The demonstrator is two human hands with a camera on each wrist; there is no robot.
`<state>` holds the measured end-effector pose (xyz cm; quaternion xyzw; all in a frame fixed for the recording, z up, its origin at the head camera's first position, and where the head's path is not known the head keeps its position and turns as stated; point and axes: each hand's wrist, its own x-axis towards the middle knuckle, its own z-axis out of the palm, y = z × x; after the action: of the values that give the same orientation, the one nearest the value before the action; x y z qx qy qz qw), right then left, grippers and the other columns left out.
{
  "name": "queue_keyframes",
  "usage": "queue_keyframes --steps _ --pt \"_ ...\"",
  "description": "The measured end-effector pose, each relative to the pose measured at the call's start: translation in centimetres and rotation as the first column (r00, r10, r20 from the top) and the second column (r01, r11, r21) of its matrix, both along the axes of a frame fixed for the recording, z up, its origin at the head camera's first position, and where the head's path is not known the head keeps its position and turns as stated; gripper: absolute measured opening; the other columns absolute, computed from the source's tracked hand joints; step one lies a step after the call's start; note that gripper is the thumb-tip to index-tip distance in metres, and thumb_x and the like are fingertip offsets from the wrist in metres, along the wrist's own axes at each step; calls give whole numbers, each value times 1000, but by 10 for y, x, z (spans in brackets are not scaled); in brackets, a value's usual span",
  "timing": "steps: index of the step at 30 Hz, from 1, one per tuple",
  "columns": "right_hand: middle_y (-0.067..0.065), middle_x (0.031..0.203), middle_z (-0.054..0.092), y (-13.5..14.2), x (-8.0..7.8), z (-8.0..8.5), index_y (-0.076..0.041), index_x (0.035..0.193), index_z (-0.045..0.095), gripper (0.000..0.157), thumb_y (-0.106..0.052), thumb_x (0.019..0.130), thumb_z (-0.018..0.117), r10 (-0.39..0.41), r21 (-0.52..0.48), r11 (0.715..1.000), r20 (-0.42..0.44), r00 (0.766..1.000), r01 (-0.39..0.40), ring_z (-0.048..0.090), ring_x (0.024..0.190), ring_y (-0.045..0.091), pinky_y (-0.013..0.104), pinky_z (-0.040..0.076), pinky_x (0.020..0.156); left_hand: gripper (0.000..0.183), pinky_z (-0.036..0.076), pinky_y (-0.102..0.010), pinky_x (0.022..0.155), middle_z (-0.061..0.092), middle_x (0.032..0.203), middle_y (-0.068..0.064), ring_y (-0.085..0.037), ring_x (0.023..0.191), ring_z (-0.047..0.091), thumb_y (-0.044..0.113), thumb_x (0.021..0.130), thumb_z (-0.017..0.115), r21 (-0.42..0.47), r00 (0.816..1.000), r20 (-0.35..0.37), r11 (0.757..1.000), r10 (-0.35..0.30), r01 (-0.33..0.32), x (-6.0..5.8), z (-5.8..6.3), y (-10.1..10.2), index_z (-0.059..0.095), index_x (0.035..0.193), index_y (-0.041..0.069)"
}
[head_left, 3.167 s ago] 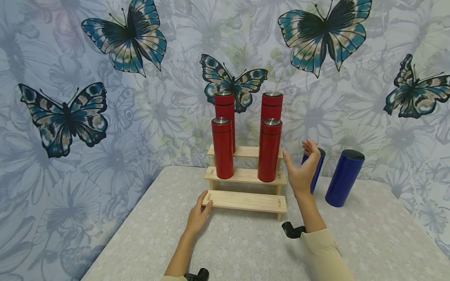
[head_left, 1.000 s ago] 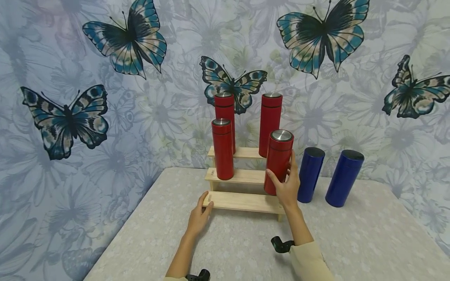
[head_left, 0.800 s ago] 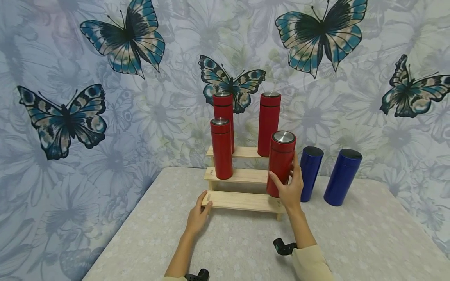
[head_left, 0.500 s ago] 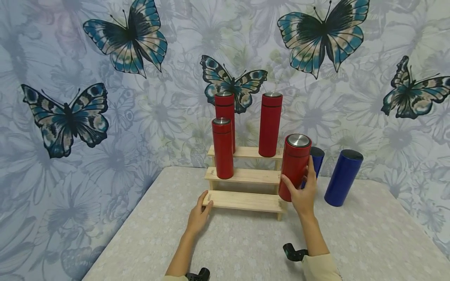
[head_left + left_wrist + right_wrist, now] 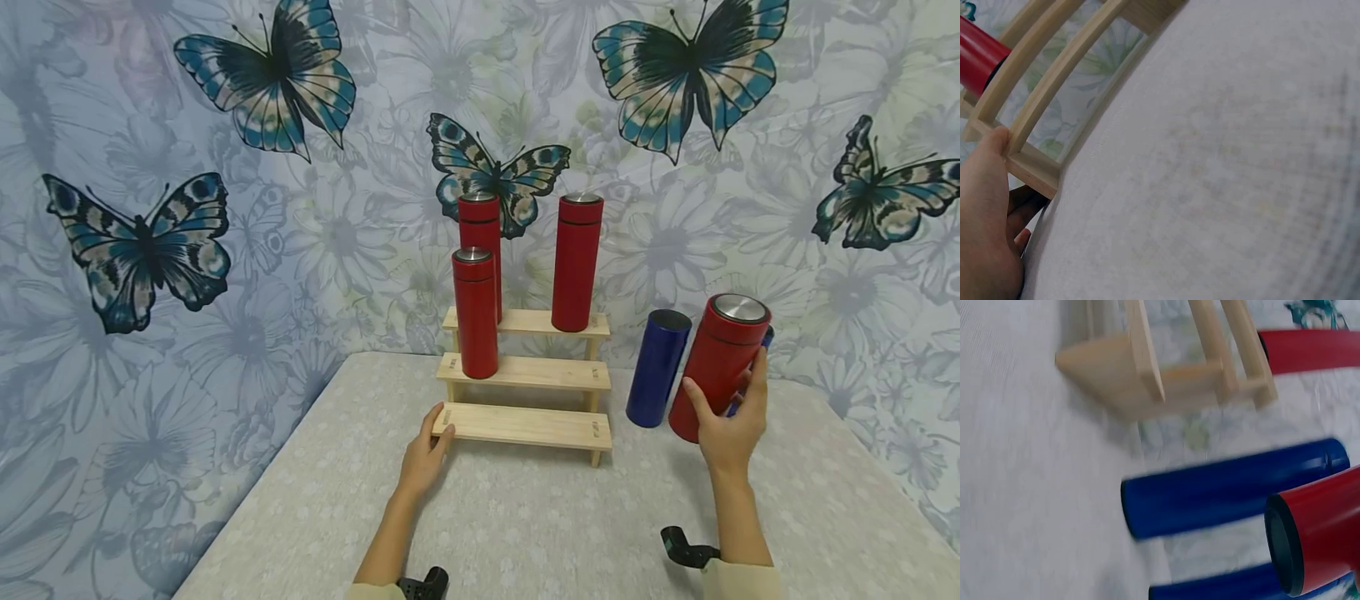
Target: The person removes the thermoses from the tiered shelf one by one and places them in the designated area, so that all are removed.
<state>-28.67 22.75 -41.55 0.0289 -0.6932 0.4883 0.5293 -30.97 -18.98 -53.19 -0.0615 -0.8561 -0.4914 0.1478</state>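
Note:
My right hand (image 5: 731, 433) grips a red thermos (image 5: 716, 362) with a silver lid, thumb on its near left side, fingers round its right. The thermos leans right. In the right wrist view its dark base (image 5: 1284, 547) shows off the table. It partly hides one blue thermos (image 5: 767, 336); another blue thermos (image 5: 658, 368) stands just left. My left hand (image 5: 422, 458) holds the left end of the lowest step of a three-step wooden rack (image 5: 525, 425). In the left wrist view the thumb (image 5: 997, 139) lies on the wood, with fingers beyond the end.
One red thermos (image 5: 476, 317) stands on the rack's middle step, left end. Two more, a left one (image 5: 487, 225) and a right one (image 5: 577, 267), stand on the top step. A butterfly-patterned cloth wall (image 5: 337, 233) rises behind the pale cloth-covered table (image 5: 540, 533).
My right hand has taken the red thermos from the middle step's right end and carried it right, past the nearer blue thermos. My left hand has stayed on the rack.

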Motion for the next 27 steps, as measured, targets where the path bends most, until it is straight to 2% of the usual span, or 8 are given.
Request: queue_keyframes --steps 6,11,20,27 --pt "-10 120 51 26 8 -8 -14 144 33 84 -8 73 77 -96 -61 993 13 995 97 45 100 3 16 35 74 58 43 -49 90 45 135 -18 -35 115 51 48 95 43 -9 1000 6 1000 8 -8 -1 0 1 30 145 22" --pt "-19 112 48 43 9 -20 -17 144 34 84 -9 73 78 -130 -90 987 34 991 133 46 95 3 14 36 71 57 41 -50 92 43 137 -19 -36 117 49 47 95 44 -5 1000 9 1000 11 -11 0 0 1 29 145 23" --pt "-12 116 52 65 8 -56 -27 143 34 87 -8 71 78 -165 -106 978 132 977 180 44 93 -1 15 32 68 57 39 -51 94 42 138 -19 -36 119 47 47 95 43 7 1000 21 1000 11 -11 1 1 1 29 145 22" --pt "-23 102 44 72 9 -71 -31 143 32 86 -10 73 77 -167 -116 975 195 967 192 42 91 -2 15 31 67 57 39 -51 94 41 138 -19 -36 120 46 48 95 44 16 1000 18 1000 3 -3 2 1 1 29 145 23"
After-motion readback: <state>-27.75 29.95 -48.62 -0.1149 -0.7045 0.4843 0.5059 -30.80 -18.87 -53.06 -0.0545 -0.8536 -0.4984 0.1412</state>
